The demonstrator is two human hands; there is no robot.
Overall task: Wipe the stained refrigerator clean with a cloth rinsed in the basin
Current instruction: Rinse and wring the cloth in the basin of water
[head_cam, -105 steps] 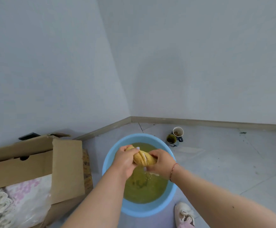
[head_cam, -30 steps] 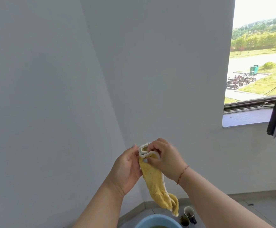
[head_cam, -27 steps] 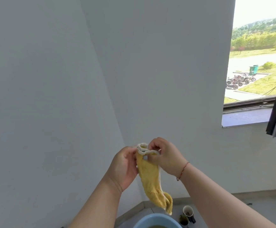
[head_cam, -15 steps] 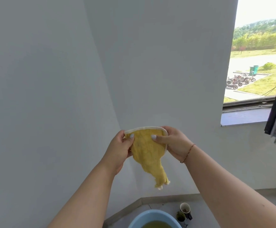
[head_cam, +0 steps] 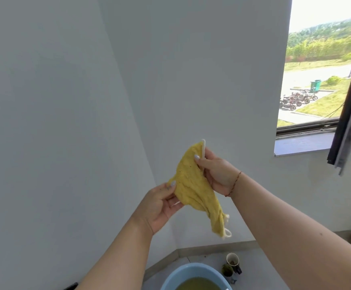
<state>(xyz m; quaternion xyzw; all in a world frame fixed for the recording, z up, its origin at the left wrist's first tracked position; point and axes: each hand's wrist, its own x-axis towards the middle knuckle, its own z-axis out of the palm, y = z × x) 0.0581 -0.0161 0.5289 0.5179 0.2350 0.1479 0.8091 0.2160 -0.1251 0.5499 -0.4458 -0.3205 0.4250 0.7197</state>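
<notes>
A yellow cloth (head_cam: 193, 185) with a white edge hangs in the air in front of a white wall corner. My right hand (head_cam: 216, 172) pinches its upper corner between thumb and fingers. My left hand (head_cam: 160, 204) pinches the cloth's lower left edge. The rest of the cloth droops down to the right. Below, at the bottom edge of the view, stands the light blue basin (head_cam: 170, 277) with murky greenish water. No refrigerator is in view.
Two small cups (head_cam: 232, 262) stand on the grey floor just right of the basin. An open window (head_cam: 316, 80) with a dark frame is at the upper right. White walls meet in a corner behind the cloth.
The cloth was wrung over the basin, then lifted up. In the last half second my right hand rose and my left hand dropped, tilting the spread cloth.
</notes>
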